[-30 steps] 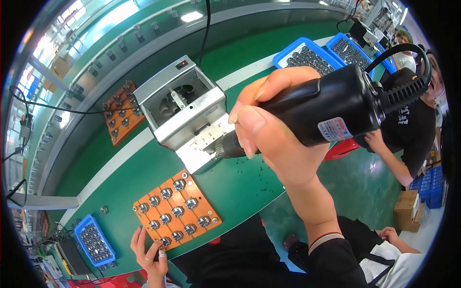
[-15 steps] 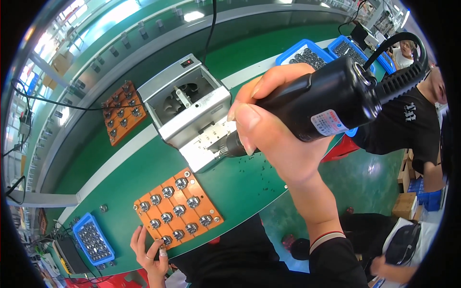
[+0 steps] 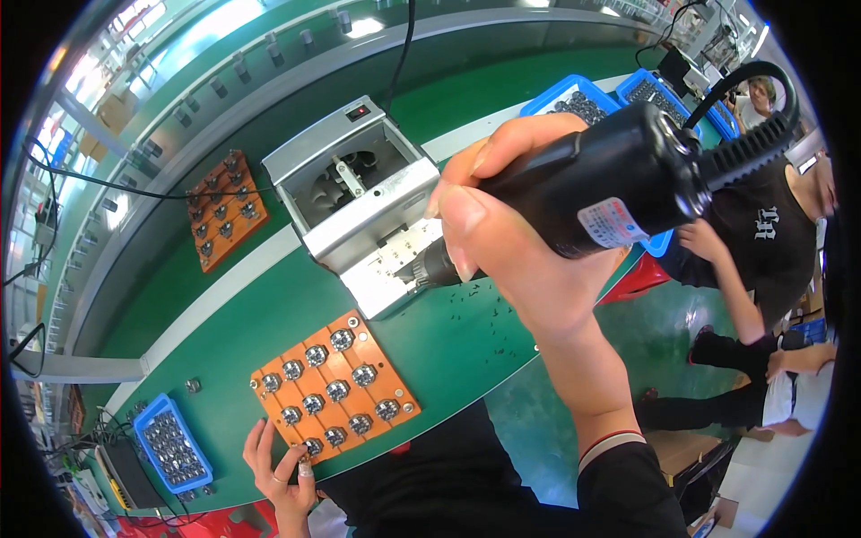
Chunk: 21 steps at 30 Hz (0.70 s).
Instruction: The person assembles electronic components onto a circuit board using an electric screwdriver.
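Note:
My right hand [image 3: 529, 242] is wrapped round a black electric screwdriver [image 3: 592, 184], its thumb and fingers closed on the barrel. The nose of the screwdriver points left and down at the white front plate of a silver screw feeder [image 3: 372, 211]; its very tip is hard to make out there. Below the feeder lies an orange fixture board [image 3: 368, 394] with rows of small round metal parts [image 3: 336, 390]. My left hand [image 3: 285, 480] grips the board's near left corner, its fingertips beside the corner metal part.
Dark screws [image 3: 493, 327] are scattered on the green table right of the feeder. A blue tray of metal parts [image 3: 173, 446] stands at the left. Another loaded orange board [image 3: 224, 212] lies beyond. More blue trays [image 3: 574, 100] are at the back right, near a co-worker in black [image 3: 762, 242].
Both hands stay nearly in place, with the screwdriver still at the feeder. The view has shifted slightly. At the right, the co-worker in black has moved, and a forearm now shows.

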{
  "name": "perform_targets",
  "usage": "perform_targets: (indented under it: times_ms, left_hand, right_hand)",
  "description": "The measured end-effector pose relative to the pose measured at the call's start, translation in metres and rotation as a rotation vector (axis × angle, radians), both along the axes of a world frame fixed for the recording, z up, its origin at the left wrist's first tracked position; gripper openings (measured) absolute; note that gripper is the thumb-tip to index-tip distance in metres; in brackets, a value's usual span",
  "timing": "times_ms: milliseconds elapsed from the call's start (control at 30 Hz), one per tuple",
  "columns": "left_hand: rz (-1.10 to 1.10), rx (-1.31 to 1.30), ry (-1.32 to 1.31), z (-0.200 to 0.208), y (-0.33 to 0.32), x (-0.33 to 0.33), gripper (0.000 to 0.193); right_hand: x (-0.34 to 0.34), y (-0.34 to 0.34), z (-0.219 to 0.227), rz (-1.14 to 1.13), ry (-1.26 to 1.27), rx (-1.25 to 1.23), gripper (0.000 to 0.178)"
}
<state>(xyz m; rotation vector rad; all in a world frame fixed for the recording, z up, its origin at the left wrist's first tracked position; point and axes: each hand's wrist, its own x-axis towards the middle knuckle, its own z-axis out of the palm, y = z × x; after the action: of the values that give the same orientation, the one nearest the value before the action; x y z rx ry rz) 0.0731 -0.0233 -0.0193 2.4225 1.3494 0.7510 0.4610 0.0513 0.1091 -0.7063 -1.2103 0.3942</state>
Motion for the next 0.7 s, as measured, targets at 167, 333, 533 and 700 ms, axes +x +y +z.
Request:
perform_targets:
  times_ms: [167, 333, 533, 700]
  left_hand:
    - [-0.003, 0.009, -0.004, 0.0, -0.001, -0.003, 0.018]
    - [-0.01, 0.015, -0.007, -0.001, 0.0, -0.004, 0.018]
    - [-0.005, 0.012, 0.007, -0.001, 0.001, -0.004, 0.017]
    - [-0.004, 0.018, 0.009, 0.0, -0.001, -0.004, 0.017]
  right_hand:
    - [-0.002, 0.006, -0.004, 0.023, 0.005, 0.004, 0.029]
    - [-0.006, 0.007, 0.004, 0.048, 0.026, -0.059, 0.026]
    - [-0.016, 0.017, 0.023, 0.182, 0.138, -0.277, 0.017]
    - [-0.009, 0.014, 0.023, 0.007, 0.037, -0.137, 0.016]
